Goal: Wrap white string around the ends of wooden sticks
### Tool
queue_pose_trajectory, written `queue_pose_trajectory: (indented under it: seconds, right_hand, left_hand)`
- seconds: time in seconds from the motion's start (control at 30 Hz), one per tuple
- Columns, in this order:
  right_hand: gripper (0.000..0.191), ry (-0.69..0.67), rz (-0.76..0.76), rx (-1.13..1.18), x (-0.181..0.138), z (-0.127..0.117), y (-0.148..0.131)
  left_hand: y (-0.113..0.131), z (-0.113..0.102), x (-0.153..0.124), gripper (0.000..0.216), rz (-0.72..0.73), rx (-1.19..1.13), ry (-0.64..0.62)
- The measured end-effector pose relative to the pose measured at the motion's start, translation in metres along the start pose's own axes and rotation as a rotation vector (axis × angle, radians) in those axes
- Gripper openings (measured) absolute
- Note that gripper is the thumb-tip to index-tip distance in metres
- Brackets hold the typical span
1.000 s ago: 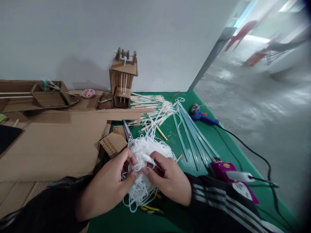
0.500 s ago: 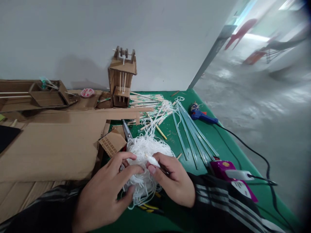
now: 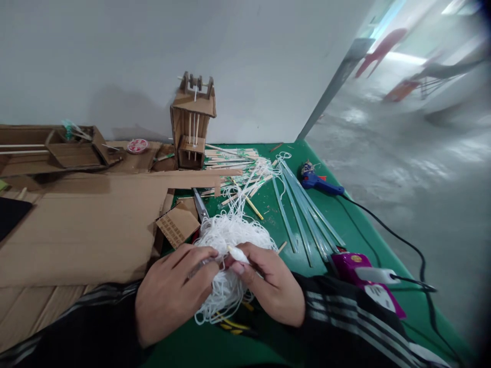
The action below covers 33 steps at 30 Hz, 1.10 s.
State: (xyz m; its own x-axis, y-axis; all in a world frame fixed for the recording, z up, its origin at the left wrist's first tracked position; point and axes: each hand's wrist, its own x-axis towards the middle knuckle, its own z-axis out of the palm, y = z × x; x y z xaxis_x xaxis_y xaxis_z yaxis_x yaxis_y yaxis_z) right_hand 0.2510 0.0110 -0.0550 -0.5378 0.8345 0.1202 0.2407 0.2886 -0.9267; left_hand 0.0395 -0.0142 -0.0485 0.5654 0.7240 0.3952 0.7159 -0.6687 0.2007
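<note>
A loose tangle of white string [image 3: 233, 230] lies in front of me, partly behind both hands. My right hand [image 3: 274, 289] is closed round a small stick wound with white string [image 3: 238, 254], its pale tip poking out toward the left. Close beside that tip, the fingers of my left hand [image 3: 178, 291] are curled together on a strand of the string; the fingertips are partly hidden. Under the tangle, tools with yellow-and-black handles [image 3: 233, 326] show in part. Scissors [image 3: 200, 204] rest just behind the tangle, next to a cardboard scrap [image 3: 178, 224].
Wooden sticks [image 3: 230, 163] are spread behind the string. Clear glue sticks [image 3: 303, 214], a blue glue gun [image 3: 322, 185] and a purple power strip [image 3: 360, 276] lie on the right. A cardboard tower [image 3: 194, 122] stands at the wall; flat cardboard [image 3: 84, 225] covers the left.
My left hand has moved right and up, and its spread fingers have closed in on the string. My right hand has shifted slightly left with the wound stick.
</note>
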Motion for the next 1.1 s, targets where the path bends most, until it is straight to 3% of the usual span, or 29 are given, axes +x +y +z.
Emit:
queue_pose_trajectory:
  seconds: [0.13, 0.27, 0.6, 0.7, 0.87, 0.97, 1.1]
  right_hand:
    - [0.026, -0.026, 0.062, -0.038, -0.001, 0.000, -0.001]
    - [0.028, -0.071, 0.107, -0.039, 0.000, 0.000, -0.003]
    - [0.022, -0.086, 0.150, 0.242, 0.000, 0.004, -0.002]
    - [0.036, -0.071, 0.202, 0.217, 0.000, 0.007, -0.003]
    - [0.024, -0.040, 0.240, 0.193, 0.000, 0.011, -0.002]
    - [0.022, -0.022, 0.257, 0.273, 0.001, 0.011, -0.002]
    - [0.022, 0.004, 0.284, 0.443, 0.003, 0.010, -0.005]
  left_hand:
    - [-0.004, 0.010, -0.006, 0.023, 0.053, -0.051, 0.042]
    - [-0.004, 0.013, -0.002, 0.020, 0.000, -0.032, 0.043]
    - [0.002, -0.005, 0.015, 0.008, -0.388, -0.280, -0.140]
    - [0.004, -0.008, 0.021, 0.008, -0.435, -0.326, -0.159]
    - [0.001, -0.013, 0.028, 0.015, -0.531, -0.534, -0.189]
    - [-0.002, -0.020, 0.021, 0.011, -0.488, -0.581, -0.134]
    - [0.000, -0.026, 0.001, 0.008, -0.339, -0.345, -0.165]
